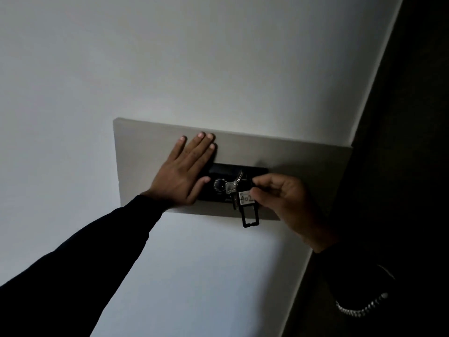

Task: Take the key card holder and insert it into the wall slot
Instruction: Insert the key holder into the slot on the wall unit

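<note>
A black key card holder [249, 214] with a white label reading 902 hangs in front of the dark wall unit [218, 171]. A silver key [230, 186] on a ring dangles beside it. My right hand [289, 203] pinches the holder at its upper edge with thumb and fingers. My left hand [188, 170] lies flat, fingers spread, on the grey wall panel [303, 156], and covers the left end of the dark unit. A round dial [220, 185] shows on the unit. The slot itself is hidden behind the holder and my fingers.
The grey panel is mounted on a white wall [170, 57]. A dark door frame or corner [401, 117] runs down the right side. Both sleeves are dark, and the light is dim.
</note>
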Tool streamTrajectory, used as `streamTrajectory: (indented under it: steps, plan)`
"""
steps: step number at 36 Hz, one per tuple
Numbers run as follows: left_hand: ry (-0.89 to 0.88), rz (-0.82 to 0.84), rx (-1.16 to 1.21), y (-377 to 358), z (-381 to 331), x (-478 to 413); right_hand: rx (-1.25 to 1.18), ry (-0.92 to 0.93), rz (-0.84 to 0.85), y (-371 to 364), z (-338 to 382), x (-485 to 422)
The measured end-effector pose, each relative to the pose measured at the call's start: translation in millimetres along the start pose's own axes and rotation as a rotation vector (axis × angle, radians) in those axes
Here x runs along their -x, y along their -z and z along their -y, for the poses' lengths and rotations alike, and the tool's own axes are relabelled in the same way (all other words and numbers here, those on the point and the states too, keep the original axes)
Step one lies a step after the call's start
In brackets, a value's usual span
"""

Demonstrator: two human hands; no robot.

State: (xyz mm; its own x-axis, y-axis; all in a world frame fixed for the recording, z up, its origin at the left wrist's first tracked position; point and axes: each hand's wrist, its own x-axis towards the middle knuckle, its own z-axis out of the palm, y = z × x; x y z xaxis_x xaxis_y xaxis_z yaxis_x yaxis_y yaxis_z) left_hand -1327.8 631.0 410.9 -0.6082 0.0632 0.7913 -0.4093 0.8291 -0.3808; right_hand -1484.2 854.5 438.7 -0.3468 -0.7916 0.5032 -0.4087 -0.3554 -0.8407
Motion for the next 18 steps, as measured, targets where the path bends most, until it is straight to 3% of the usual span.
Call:
streamTrajectory:
  steps: [7, 18]
  plan:
    - [-0.037, -0.062, -0.251, -15, 14, -3, 0.059, 0.135, -0.116, 5, -12, -31]
    - [0.025, -0.187, -0.345, -27, 17, -3, 0.045, 0.153, -0.177, 1, -1, -69]
